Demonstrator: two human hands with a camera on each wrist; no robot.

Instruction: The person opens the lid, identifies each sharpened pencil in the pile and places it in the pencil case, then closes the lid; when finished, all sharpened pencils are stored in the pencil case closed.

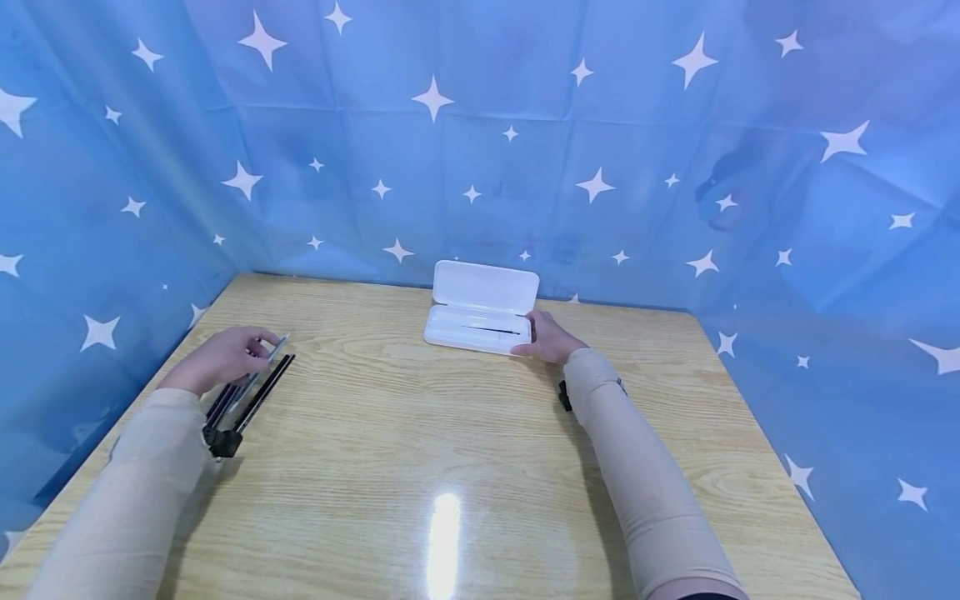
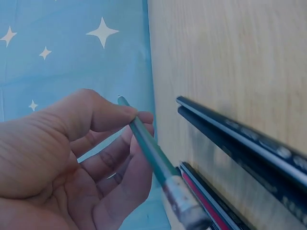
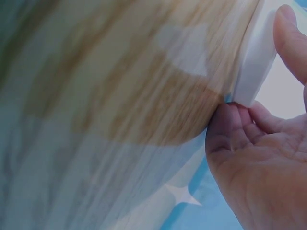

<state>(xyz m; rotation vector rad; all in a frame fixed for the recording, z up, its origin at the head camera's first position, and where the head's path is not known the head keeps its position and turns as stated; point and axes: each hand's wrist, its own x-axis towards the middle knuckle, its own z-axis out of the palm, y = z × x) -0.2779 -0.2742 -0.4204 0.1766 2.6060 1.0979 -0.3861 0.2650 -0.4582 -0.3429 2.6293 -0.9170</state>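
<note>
Between thumb and fingers, my left hand pinches a green pencil with a silver band near one end, held over the left side of the table. Two dark pencils lie side by side just to its right. More pencils, one with a pink-red side, are partly hidden under the held one. At the back of the table stands a white pencil case, lid raised, with a slim dark item inside. My right hand grips the case's right end, thumb at the near side and fingers behind.
The wooden table carries a bright light reflection near its front. A blue curtain with white stars hangs behind the table and along both sides, close to the back of the case.
</note>
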